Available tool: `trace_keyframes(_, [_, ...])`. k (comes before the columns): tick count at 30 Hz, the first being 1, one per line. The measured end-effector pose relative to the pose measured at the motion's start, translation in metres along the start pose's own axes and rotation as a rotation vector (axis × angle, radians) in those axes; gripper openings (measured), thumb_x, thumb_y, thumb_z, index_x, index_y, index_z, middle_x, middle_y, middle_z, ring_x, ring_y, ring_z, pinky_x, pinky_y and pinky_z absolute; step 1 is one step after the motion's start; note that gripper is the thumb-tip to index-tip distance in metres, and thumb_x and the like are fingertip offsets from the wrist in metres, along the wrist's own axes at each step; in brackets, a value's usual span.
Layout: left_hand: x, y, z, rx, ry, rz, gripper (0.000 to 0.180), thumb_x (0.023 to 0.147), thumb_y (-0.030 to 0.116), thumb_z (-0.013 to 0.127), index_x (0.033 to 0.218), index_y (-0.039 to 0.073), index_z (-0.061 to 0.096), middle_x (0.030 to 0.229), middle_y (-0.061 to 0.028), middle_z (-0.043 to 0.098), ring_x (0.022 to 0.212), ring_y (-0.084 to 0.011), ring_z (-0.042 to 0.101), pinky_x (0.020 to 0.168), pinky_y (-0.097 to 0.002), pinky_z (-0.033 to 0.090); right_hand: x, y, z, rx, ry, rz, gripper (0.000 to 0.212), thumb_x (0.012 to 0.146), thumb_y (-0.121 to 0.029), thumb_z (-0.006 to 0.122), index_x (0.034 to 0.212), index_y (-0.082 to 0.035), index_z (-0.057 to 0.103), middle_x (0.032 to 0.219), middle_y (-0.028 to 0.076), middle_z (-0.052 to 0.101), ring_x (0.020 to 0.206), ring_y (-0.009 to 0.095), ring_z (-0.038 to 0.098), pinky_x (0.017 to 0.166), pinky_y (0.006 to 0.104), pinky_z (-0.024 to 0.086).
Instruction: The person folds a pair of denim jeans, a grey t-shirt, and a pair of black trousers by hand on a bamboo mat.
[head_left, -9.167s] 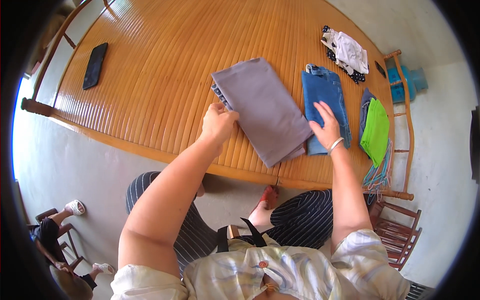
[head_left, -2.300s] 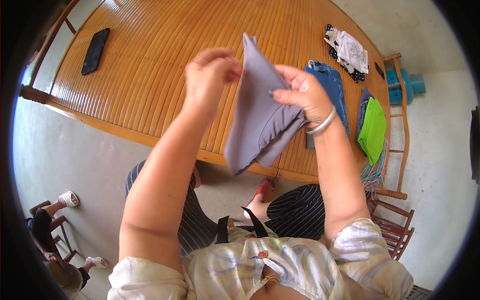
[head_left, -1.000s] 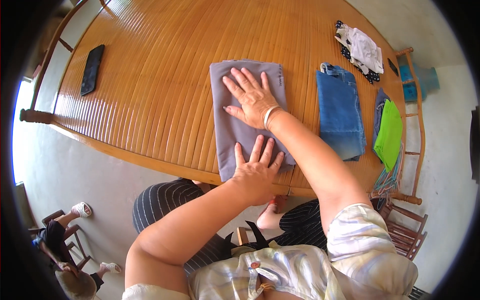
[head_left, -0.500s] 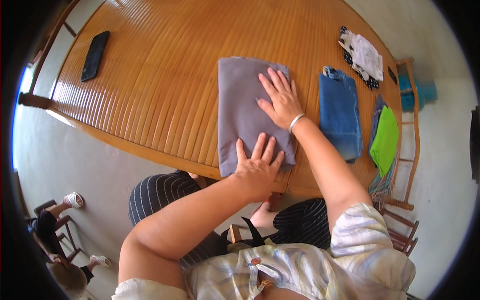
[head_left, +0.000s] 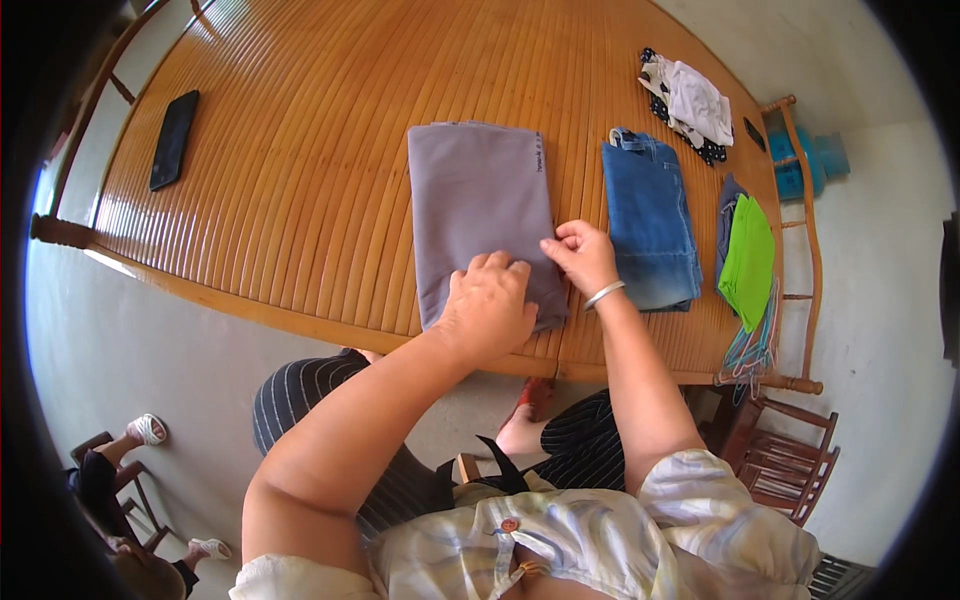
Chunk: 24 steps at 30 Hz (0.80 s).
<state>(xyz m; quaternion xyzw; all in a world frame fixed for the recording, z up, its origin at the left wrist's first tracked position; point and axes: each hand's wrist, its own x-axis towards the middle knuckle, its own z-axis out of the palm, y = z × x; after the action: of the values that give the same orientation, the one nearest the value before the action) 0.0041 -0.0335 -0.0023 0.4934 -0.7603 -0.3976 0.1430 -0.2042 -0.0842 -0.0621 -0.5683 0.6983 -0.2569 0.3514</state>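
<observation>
A folded mauve-grey cloth (head_left: 475, 185) lies flat on the slatted wooden tabletop in front of me, with a short line of dark print along its upper right edge. My left hand (head_left: 488, 305) rests on its lower part, palm down, fingers slightly bent and holding nothing. At the cloth's right edge, my right hand (head_left: 585, 258), with a silver bangle at the wrist, is closed in a pinch; the thumb and forefinger meet at the fabric's border. Folded blue jeans (head_left: 650, 220) lie just right of that hand.
Bright green folded cloth (head_left: 750, 262) and hangers (head_left: 752, 350) are at the right edge. White and dotted clothes (head_left: 695, 105) lie at the far right near a small dark object (head_left: 754, 134). A black phone (head_left: 174, 140) lies at left. Another person sits lower left.
Both hands lay spread on the cloth before. My right hand has drawn back to the cloth's right edge and closed; my left fingers have bent. The view has shifted slightly.
</observation>
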Motion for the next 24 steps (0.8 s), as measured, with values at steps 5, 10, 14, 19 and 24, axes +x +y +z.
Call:
trace_keyframes(5, [0.012,-0.01,0.002,-0.208,0.117,-0.054,0.038,0.08,0.021,0.063,0.11,-0.002,0.058,0.103,-0.0196,0.061,0.094,-0.0315,0.06,0.083,-0.0379,0.048,-0.001,0.0,0.006,0.015,-0.038,-0.04,0.031,0.067,-0.016,0.077,0.089,-0.001,0.061,0.069,0.006,0.062,0.063,0.015,0.059,0.06,0.029,0.049])
trace_keyframes(10, [0.021,-0.019,-0.008,-0.505,0.095,-0.202,0.051,0.08,0.032,0.063,0.115,-0.004,0.054,0.104,-0.0222,0.062,0.098,-0.0321,0.061,0.087,-0.0376,0.047,-0.011,-0.021,0.012,0.088,0.024,-0.066,0.017,0.072,-0.006,0.068,0.085,-0.002,0.059,0.068,0.005,0.06,0.057,0.013,0.056,0.054,0.0269,0.047])
trace_keyframes(14, [0.023,-0.016,-0.03,-0.742,0.133,-0.325,0.07,0.083,0.042,0.063,0.131,-0.002,0.039,0.109,-0.0165,0.058,0.093,-0.0239,0.06,0.075,-0.0345,0.05,-0.021,-0.081,0.013,0.655,-0.214,0.097,0.012,0.075,0.001,0.061,0.081,-0.002,0.05,0.066,0.004,0.056,0.05,0.009,0.05,0.041,0.0222,0.039])
trace_keyframes(19, [0.015,-0.018,-0.066,-1.035,0.236,-0.38,0.059,0.087,0.043,0.059,0.126,0.002,0.043,0.107,-0.0124,0.056,0.088,-0.0175,0.058,0.068,-0.032,0.051,-0.028,-0.139,0.042,0.626,-0.389,-0.023,0.01,0.077,0.003,0.058,0.087,0.001,0.055,0.066,0.004,0.057,0.054,0.011,0.056,0.044,0.0255,0.045])
trace_keyframes(24, [0.017,-0.049,-0.073,-1.068,0.309,-0.356,0.023,0.095,0.026,0.051,0.103,0.005,0.056,0.078,-0.0035,0.06,0.063,-0.0089,0.057,0.049,-0.0222,0.045,-0.042,-0.159,0.068,0.774,-0.485,-0.098,0.024,0.078,0.003,0.055,0.101,0.007,0.051,0.081,0.011,0.059,0.067,0.016,0.061,0.053,0.0287,0.055])
